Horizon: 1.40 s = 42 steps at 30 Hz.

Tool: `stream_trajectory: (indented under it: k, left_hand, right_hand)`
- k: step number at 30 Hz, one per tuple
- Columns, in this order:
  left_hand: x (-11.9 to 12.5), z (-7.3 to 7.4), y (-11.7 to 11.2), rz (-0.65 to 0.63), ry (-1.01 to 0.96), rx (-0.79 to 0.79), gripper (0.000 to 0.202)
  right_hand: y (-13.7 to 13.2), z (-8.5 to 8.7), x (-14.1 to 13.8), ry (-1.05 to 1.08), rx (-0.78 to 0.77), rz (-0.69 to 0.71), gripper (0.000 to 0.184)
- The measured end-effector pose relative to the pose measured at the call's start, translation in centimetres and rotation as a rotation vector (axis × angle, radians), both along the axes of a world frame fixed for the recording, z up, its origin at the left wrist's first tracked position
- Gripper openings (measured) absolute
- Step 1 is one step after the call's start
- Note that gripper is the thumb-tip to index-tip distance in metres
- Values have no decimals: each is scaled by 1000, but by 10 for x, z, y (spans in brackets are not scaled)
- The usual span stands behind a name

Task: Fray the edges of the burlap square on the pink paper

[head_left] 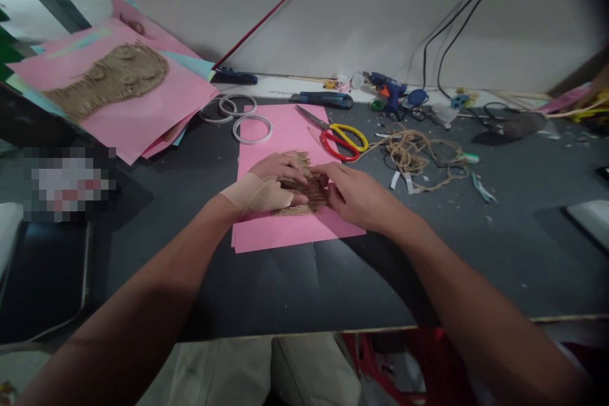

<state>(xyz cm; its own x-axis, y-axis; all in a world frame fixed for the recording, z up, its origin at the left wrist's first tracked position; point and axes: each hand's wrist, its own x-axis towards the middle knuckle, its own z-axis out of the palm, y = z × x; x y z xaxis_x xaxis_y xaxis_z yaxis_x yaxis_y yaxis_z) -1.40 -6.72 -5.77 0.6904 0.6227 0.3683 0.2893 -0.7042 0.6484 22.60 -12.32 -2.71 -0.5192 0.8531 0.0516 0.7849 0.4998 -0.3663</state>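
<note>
A small mat of coiled and fringed jute twine [304,189] lies on a pink paper sheet [271,139] in the middle of the dark table. My left hand [276,177], its wrist wrapped in a beige bandage, lies over the mat's left part with fingers curled on it. My right hand [354,196] comes in from the right, its fingertips gripping the mat's right edge. Much of the mat is hidden under my fingers. Scissors with red and yellow handles [340,139] rest on the sheet's upper right corner, just beyond my right hand.
A loose tangle of twine [419,155] lies to the right. Several tape rolls [252,129], a utility knife [323,99] and a blue glue gun [390,92] sit further back. Pink sheets with a larger twine shape [109,79] lie at the upper left.
</note>
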Motion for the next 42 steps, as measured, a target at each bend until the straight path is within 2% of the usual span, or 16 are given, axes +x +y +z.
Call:
stream_trajectory:
  k: [6, 16, 25, 28, 33, 39, 42]
  left_hand:
    - [1, 1, 0, -30, -36, 5, 17]
    - [1, 2, -1, 0, 18, -12, 17]
    - [1, 2, 0, -2, 30, 1, 18]
    - [2, 3, -2, 13, 32, -33, 19]
    - [2, 5, -3, 27, 67, -53, 22]
    - [2, 5, -2, 31, 65, -46, 22]
    - [2, 4, -1, 21, 64, -49, 22]
  right_hand:
    - [2, -3, 0, 8, 19, 23, 46]
    - [3, -6, 1, -14, 27, 19, 46]
    - [5, -4, 7, 100, 16, 32, 46]
    - [7, -3, 11, 183, -30, 31, 42]
    - [11, -1, 17, 371, -194, 20, 32]
    - [14, -6, 13, 439, -239, -133, 29]
    - [15, -8, 13, 480, -282, -165, 26]
